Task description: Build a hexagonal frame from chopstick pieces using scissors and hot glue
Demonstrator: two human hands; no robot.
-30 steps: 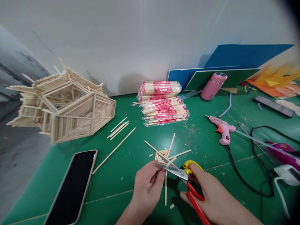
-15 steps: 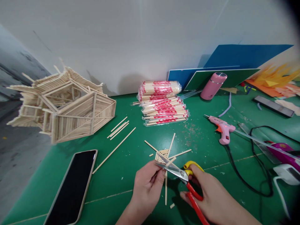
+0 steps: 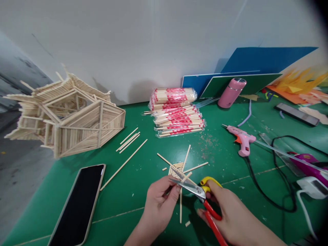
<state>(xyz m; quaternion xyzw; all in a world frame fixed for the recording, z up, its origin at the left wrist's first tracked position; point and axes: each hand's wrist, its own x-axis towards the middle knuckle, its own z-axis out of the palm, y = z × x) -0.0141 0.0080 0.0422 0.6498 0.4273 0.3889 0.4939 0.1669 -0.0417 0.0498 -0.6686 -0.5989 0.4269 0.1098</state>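
My left hand (image 3: pixel 160 201) pinches a thin wooden stick (image 3: pixel 180 205) that hangs down toward the green table (image 3: pixel 128 198). My right hand (image 3: pixel 232 218) grips scissors (image 3: pixel 198 194) with red and yellow handles, and their blades cross the stick just above my left fingers. Behind the blades lies a small pile of cut sticks (image 3: pixel 179 167). A short offcut (image 3: pixel 188 223) rests on the table between my hands.
A stick-built house model (image 3: pixel 66 116) stands at the left, a dark phone (image 3: pixel 77 205) in front of it. Wrapped chopstick packs (image 3: pixel 176 112) sit at centre back. A pink glue gun (image 3: pixel 242 140), black cable (image 3: pixel 269 194), pink bottle (image 3: pixel 232 93) and coloured boards (image 3: pixel 256 68) fill the right.
My hands, the stick and the scissors stay as they were. Only the view shifts slightly.
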